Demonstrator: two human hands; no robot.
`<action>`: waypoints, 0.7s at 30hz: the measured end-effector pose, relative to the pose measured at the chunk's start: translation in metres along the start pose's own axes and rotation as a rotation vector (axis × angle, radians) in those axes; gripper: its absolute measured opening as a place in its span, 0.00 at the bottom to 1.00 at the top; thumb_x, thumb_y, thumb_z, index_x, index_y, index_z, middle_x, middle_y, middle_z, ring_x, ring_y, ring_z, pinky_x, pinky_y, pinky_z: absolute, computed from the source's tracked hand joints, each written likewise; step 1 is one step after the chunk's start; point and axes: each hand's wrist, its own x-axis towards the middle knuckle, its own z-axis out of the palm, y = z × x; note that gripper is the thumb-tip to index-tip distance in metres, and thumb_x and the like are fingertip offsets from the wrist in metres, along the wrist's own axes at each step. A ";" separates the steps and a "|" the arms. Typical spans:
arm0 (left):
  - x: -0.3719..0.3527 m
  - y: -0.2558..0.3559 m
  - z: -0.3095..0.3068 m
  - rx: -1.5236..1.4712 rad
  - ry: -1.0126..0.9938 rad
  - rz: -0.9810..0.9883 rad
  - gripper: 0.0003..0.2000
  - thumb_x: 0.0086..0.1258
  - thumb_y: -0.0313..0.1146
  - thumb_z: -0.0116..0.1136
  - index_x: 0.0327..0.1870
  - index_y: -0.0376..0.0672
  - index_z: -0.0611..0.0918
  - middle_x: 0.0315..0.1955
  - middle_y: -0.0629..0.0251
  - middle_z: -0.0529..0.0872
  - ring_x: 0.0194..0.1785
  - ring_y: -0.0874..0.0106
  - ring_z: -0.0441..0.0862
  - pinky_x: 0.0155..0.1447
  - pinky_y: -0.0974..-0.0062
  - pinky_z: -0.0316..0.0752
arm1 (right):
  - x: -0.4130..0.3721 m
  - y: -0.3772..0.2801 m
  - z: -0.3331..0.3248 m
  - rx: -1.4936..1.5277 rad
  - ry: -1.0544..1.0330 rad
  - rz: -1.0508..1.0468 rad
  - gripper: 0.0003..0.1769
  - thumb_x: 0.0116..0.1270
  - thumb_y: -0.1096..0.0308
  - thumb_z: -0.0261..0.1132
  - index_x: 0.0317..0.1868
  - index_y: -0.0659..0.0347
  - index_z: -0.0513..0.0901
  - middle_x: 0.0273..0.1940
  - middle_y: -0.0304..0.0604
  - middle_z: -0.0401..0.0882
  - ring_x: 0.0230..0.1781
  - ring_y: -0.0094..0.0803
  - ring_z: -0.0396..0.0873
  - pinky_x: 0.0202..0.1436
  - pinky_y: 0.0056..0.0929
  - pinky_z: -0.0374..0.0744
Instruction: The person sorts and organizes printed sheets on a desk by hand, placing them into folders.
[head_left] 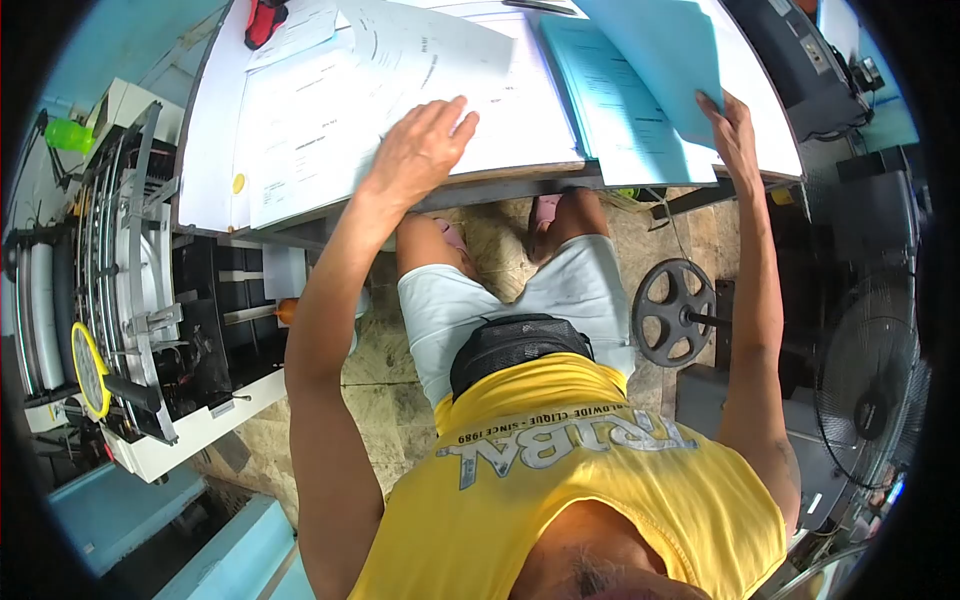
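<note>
My right hand (734, 135) pinches the near edge of a blue sheet of paper (655, 60), which is raised and bent above a stack of printed blue sheets (625, 125). To the left, my left hand (425, 148) rests by the printed white papers (310, 150), its fingers slightly bent and apart. Just beyond its fingertips, a white printed sheet (440, 55) lies at an angle with its right side curling up. The undersides of both hands are hidden.
The papers lie on a white-topped table (212, 130). A red and black item (264, 22) sits at its far left and a dark pen (540, 7) at the back. A machine with rollers (110, 260) stands left; a spoked wheel (674, 312) and a fan (872, 385) are right.
</note>
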 end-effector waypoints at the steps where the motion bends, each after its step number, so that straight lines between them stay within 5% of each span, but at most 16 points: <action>1: 0.003 0.005 0.009 -0.021 -0.041 0.015 0.18 0.67 0.21 0.59 0.58 0.37 0.85 0.58 0.56 0.86 0.56 0.60 0.86 0.60 0.63 0.84 | 0.004 -0.008 0.006 0.005 0.038 -0.017 0.22 0.80 0.60 0.60 0.62 0.70 0.84 0.43 0.50 0.89 0.44 0.33 0.85 0.52 0.34 0.82; 7: -0.010 0.025 0.018 -0.105 -0.133 0.061 0.14 0.69 0.24 0.61 0.55 0.35 0.86 0.59 0.56 0.85 0.60 0.57 0.85 0.65 0.61 0.81 | 0.036 -0.031 0.043 -0.011 0.237 -0.171 0.19 0.79 0.60 0.61 0.60 0.63 0.86 0.41 0.53 0.91 0.41 0.40 0.90 0.47 0.41 0.86; 10: -0.021 0.031 0.016 -0.111 -0.072 0.052 0.13 0.70 0.25 0.61 0.54 0.35 0.87 0.61 0.57 0.85 0.61 0.56 0.85 0.67 0.58 0.80 | 0.048 -0.077 0.059 -0.004 0.173 -0.231 0.12 0.63 0.77 0.62 0.47 0.67 0.85 0.36 0.56 0.88 0.38 0.54 0.88 0.43 0.42 0.85; 11: -0.024 0.030 0.018 -0.092 -0.065 0.075 0.12 0.71 0.25 0.61 0.53 0.35 0.87 0.60 0.57 0.85 0.61 0.56 0.85 0.66 0.58 0.81 | 0.050 -0.086 0.071 -0.070 0.223 -0.318 0.11 0.67 0.76 0.60 0.47 0.69 0.84 0.32 0.59 0.87 0.34 0.58 0.87 0.39 0.44 0.83; 12: -0.027 0.028 0.021 -0.072 -0.057 0.098 0.12 0.71 0.26 0.62 0.53 0.36 0.87 0.60 0.57 0.86 0.60 0.57 0.85 0.66 0.57 0.81 | 0.046 -0.108 0.079 -0.250 0.149 -0.284 0.13 0.64 0.76 0.63 0.48 0.67 0.84 0.36 0.55 0.88 0.39 0.54 0.88 0.43 0.43 0.85; 13: -0.029 0.026 0.023 -0.052 -0.049 0.121 0.12 0.71 0.27 0.62 0.53 0.36 0.87 0.59 0.57 0.86 0.60 0.57 0.86 0.66 0.56 0.81 | 0.058 -0.081 0.110 -0.322 0.218 -0.494 0.18 0.72 0.66 0.65 0.61 0.55 0.84 0.39 0.51 0.92 0.34 0.40 0.91 0.42 0.40 0.89; 17: -0.029 0.028 0.026 -0.108 0.041 0.047 0.07 0.70 0.28 0.63 0.45 0.40 0.89 0.51 0.62 0.89 0.56 0.62 0.87 0.63 0.56 0.82 | 0.024 -0.132 0.146 -0.568 -0.014 -0.622 0.16 0.63 0.71 0.64 0.53 0.54 0.86 0.27 0.51 0.87 0.29 0.47 0.89 0.33 0.44 0.86; 19: -0.029 0.027 0.026 -0.131 0.053 0.015 0.06 0.69 0.29 0.65 0.43 0.42 0.89 0.48 0.65 0.90 0.53 0.64 0.88 0.59 0.58 0.83 | 0.008 -0.127 0.164 -0.582 -0.180 -0.672 0.12 0.70 0.63 0.65 0.50 0.58 0.87 0.26 0.52 0.87 0.28 0.48 0.88 0.32 0.44 0.85; 21: -0.028 0.030 0.017 -0.133 0.013 -0.107 0.05 0.67 0.30 0.67 0.41 0.43 0.89 0.47 0.67 0.90 0.52 0.65 0.88 0.56 0.60 0.82 | -0.010 -0.131 0.162 -0.482 -0.396 -0.703 0.19 0.76 0.52 0.63 0.48 0.61 0.87 0.26 0.52 0.87 0.28 0.49 0.88 0.33 0.44 0.85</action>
